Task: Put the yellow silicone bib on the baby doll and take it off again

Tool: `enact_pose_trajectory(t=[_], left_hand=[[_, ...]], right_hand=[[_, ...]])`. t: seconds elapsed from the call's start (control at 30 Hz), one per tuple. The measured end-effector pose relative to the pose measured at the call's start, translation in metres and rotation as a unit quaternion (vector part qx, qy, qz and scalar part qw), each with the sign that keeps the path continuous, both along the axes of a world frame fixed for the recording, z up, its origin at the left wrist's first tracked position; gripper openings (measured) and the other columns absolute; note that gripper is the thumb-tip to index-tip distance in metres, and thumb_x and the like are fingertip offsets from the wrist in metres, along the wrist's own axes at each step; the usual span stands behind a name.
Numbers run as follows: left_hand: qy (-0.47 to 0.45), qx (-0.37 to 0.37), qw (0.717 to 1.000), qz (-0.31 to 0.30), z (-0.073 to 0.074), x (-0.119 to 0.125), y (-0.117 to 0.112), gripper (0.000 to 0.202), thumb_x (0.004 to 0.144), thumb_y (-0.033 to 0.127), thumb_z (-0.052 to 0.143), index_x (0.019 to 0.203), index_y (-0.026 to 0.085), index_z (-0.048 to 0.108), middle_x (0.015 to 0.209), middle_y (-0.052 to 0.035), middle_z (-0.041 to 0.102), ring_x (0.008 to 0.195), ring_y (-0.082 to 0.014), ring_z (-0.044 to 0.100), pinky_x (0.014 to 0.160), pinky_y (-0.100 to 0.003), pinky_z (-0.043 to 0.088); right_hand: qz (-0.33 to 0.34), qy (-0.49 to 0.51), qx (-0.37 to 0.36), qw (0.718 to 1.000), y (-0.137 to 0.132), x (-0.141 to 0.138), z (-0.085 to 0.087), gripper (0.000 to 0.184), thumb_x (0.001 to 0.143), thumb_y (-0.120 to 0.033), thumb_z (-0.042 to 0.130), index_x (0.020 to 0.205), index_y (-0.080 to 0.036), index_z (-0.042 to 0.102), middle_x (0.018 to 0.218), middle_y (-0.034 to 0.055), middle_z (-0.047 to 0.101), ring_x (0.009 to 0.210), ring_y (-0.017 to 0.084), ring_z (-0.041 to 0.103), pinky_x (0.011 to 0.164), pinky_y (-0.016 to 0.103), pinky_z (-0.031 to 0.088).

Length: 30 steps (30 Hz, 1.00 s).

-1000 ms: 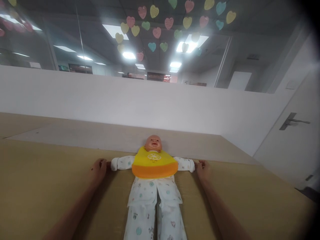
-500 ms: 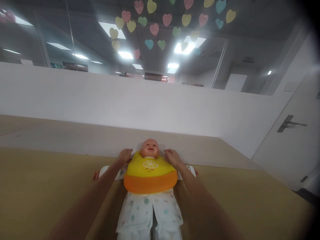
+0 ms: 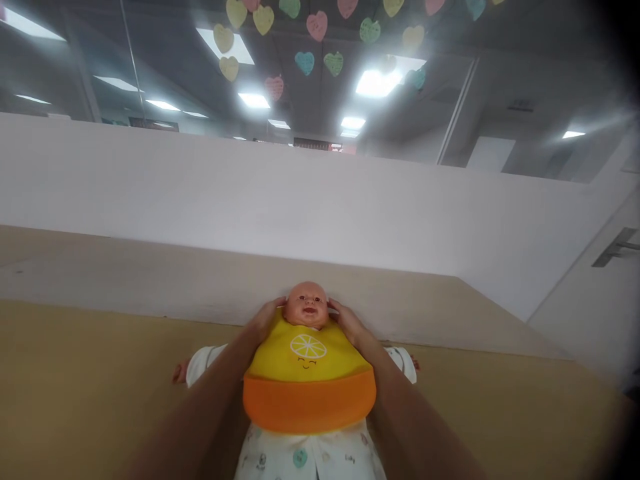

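Doll (image 3: 306,305) on its back on tan tabletop (image 3: 100,380), yellow-orange bib (image 3: 309,377) on chest, head directly between left hand (image 3: 266,317) and right hand (image 3: 349,323). Both hands loosely curved, fingertips beside head; can't tell if they grip doll or bib.

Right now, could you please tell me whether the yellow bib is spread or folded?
Spread: the yellow bib lies across the baby doll, its citrus-slice print fully visible above the orange band.
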<state>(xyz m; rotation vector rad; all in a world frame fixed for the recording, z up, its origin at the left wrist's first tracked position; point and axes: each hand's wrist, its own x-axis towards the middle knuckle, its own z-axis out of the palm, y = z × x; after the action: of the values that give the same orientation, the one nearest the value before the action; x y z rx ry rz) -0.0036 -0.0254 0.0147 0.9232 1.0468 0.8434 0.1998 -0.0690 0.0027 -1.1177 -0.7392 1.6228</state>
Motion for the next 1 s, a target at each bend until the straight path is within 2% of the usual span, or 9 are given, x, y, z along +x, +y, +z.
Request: enact_pose_trajectory(t=[0.1,0.2,0.27,0.37,0.43,0.57,0.73,0.9,1.0], left_hand=[[-0.052,-0.006,0.998,-0.028,0.004,-0.001,-0.004,0.033,0.071,0.042,0.061,0.089,0.015,0.069,0.073,-0.0079,0.074,0.069,-0.0256,0.069,0.069,-0.035,0.055],[-0.091,-0.008,0.994,-0.051,0.010,-0.002,-0.013,0.040,0.071,0.043,0.062,0.098,0.014,0.070,0.080,-0.0082,0.075,0.076,-0.0271,0.070,0.071,-0.035,0.055],[-0.092,0.029,0.995,-0.032,0.011,-0.004,-0.021,0.044,0.071,0.042,0.064,0.104,0.014,0.069,0.093,-0.0087,0.076,0.087,-0.0283,0.070,0.075,-0.035,0.054],[-0.095,0.127,0.987,0.027,0.011,-0.007,-0.033,0.047,0.069,0.035,0.065,0.112,0.016,0.066,0.120,-0.0076,0.069,0.110,-0.0271,0.063,0.087,-0.032,0.050],[-0.110,0.143,0.983,0.030,0.009,-0.010,-0.044,0.050,0.067,0.029,0.062,0.115,0.016,0.065,0.126,-0.0081,0.066,0.114,-0.0271,0.060,0.089,-0.032,0.049],[-0.134,0.124,0.983,-0.013,0.006,-0.021,-0.071,0.059,0.058,0.019,0.053,0.116,0.015,0.064,0.116,-0.0079,0.070,0.098,-0.0266,0.066,0.080,-0.034,0.051],[-0.082,0.127,0.988,-0.029,0.003,-0.032,-0.112,0.073,0.053,0.012,0.053,0.125,0.021,0.059,0.099,-0.0035,0.073,0.074,-0.0211,0.067,0.068,-0.032,0.051],[-0.057,0.115,0.991,-0.037,0.006,-0.035,-0.156,0.072,0.058,0.016,0.062,0.130,0.022,0.055,0.098,-0.0047,0.074,0.068,-0.0205,0.066,0.062,-0.030,0.049],[-0.042,0.134,0.990,-0.030,0.005,-0.040,-0.177,0.060,0.062,0.025,0.070,0.121,0.022,0.061,0.103,-0.0070,0.073,0.078,-0.0240,0.068,0.066,-0.032,0.051]], right_hand=[[-0.023,0.030,0.007,0.999,-0.009,-0.003,0.007,0.034,0.081,-0.039,0.055,0.101,-0.014,0.065,0.086,0.0074,0.071,0.075,0.022,0.065,0.075,0.034,0.051],[-0.038,0.030,0.075,0.996,-0.021,-0.006,0.013,0.034,0.082,-0.035,0.054,0.107,-0.015,0.064,0.098,0.0065,0.071,0.087,0.021,0.064,0.080,0.031,0.049],[-0.044,0.002,0.122,0.992,-0.030,-0.007,0.014,0.037,0.084,-0.037,0.051,0.110,-0.014,0.063,0.108,0.0079,0.069,0.097,0.022,0.062,0.083,0.030,0.048],[-0.067,-0.044,0.182,0.980,-0.041,-0.009,0.011,0.039,0.083,-0.042,0.053,0.109,-0.015,0.065,0.117,0.0086,0.066,0.108,0.024,0.059,0.087,0.032,0.048],[-0.089,-0.049,0.212,0.972,-0.050,-0.009,0.008,0.036,0.080,-0.041,0.057,0.105,-0.017,0.067,0.119,0.0071,0.066,0.112,0.024,0.057,0.091,0.032,0.046],[-0.116,-0.023,0.233,0.965,-0.074,-0.010,0.005,0.031,0.074,-0.037,0.064,0.099,-0.019,0.070,0.116,0.0055,0.067,0.112,0.023,0.056,0.097,0.032,0.043],[-0.151,-0.017,0.210,0.966,-0.115,-0.013,0.002,0.032,0.068,-0.037,0.069,0.095,-0.021,0.073,0.114,0.0041,0.068,0.114,0.023,0.056,0.101,0.033,0.040],[-0.158,-0.013,0.196,0.968,-0.159,-0.019,0.001,0.036,0.066,-0.039,0.072,0.099,-0.023,0.074,0.118,0.0029,0.068,0.121,0.024,0.053,0.106,0.035,0.037],[-0.160,-0.022,0.188,0.969,-0.183,-0.022,0.000,0.035,0.064,-0.040,0.075,0.095,-0.025,0.076,0.116,0.0029,0.069,0.120,0.025,0.054,0.107,0.036,0.038]])
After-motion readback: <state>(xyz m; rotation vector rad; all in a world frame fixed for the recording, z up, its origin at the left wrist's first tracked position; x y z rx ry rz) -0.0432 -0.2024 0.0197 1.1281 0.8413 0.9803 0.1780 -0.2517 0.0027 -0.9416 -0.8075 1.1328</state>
